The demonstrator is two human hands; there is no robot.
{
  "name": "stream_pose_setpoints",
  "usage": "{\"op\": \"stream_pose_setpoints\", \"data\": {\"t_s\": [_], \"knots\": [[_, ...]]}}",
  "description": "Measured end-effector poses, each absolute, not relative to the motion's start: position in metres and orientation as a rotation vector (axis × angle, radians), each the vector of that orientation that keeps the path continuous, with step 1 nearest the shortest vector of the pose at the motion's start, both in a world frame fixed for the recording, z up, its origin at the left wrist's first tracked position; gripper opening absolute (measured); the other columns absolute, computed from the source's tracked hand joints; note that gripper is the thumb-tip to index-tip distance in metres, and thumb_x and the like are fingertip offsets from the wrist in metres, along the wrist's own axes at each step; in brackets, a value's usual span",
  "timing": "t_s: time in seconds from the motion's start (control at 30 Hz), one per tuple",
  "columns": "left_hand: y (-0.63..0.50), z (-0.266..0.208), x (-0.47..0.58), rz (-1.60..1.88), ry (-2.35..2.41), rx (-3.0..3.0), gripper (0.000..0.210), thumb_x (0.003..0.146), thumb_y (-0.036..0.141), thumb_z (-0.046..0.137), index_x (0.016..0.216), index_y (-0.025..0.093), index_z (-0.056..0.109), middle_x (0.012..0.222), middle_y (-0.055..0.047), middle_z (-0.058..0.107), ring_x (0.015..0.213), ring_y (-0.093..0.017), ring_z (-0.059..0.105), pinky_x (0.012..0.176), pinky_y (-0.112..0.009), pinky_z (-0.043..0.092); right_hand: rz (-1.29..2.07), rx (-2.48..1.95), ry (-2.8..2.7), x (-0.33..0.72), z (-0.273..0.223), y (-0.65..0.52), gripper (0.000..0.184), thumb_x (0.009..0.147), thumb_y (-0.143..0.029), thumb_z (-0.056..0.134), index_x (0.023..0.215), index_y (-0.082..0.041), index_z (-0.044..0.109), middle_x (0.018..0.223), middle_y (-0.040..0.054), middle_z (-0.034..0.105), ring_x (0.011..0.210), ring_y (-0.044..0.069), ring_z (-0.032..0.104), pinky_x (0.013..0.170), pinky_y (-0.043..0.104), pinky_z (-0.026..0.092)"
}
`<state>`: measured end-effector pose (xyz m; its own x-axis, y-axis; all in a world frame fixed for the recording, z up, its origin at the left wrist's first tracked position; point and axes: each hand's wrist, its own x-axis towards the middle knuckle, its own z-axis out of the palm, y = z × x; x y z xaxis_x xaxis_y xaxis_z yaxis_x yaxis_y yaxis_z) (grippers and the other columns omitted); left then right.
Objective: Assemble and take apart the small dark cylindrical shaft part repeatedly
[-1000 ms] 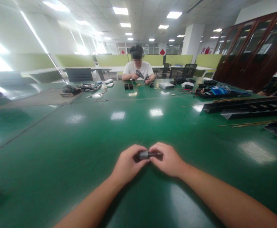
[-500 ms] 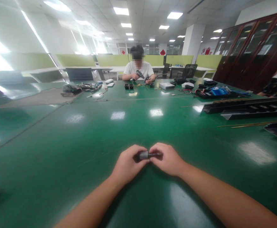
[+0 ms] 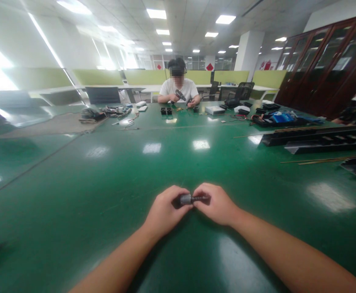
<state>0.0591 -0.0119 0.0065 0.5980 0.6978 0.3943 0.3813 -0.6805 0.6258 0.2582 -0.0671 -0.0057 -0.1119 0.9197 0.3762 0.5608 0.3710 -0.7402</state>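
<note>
My left hand [image 3: 165,211] is closed round a small grey cylinder [image 3: 185,199], thumb below and fingers above it. From the cylinder's right end a thin dark shaft [image 3: 200,198] runs into my right hand [image 3: 217,206]. The thumb and fingers of that hand are closed round the shaft, and their tips come close to the left hand's. Both hands are low over the green table [image 3: 110,179], near its front. The cylinder's left end is hidden in my left palm, and its exact kind is unclear.
Across the table a person [image 3: 178,87] in a white top holds a power drill [image 3: 180,95]. Black metal channels [image 3: 318,136] and thin rods [image 3: 327,160] lie at the right. Behind them is a tray with blue items [image 3: 282,117]. Mixed tools and parts [image 3: 117,110] lie far left.
My hands and the held piece stay almost where they were. The whole view has shifted very slightly.
</note>
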Motion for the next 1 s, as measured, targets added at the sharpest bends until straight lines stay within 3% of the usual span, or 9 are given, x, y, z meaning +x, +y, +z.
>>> {"op": "stream_pose_setpoints", "data": {"t_s": [1.0], "knots": [[-0.0123,0.0091,0.059,0.889,0.844,2.359,0.018,0.079,0.023,0.074,0.097,0.022,0.07,0.093,-0.003,0.071,0.085,-0.018,0.066,0.078,-0.029,0.052,0.516,-1.327,-1.812,0.2612,-0.0044,-0.0667,0.009,0.076,-0.013,0.07,0.082,-0.02,0.07,0.077,-0.0003,0.064,0.07,0.014,0.057,0.064,0.025,0.042]]}}
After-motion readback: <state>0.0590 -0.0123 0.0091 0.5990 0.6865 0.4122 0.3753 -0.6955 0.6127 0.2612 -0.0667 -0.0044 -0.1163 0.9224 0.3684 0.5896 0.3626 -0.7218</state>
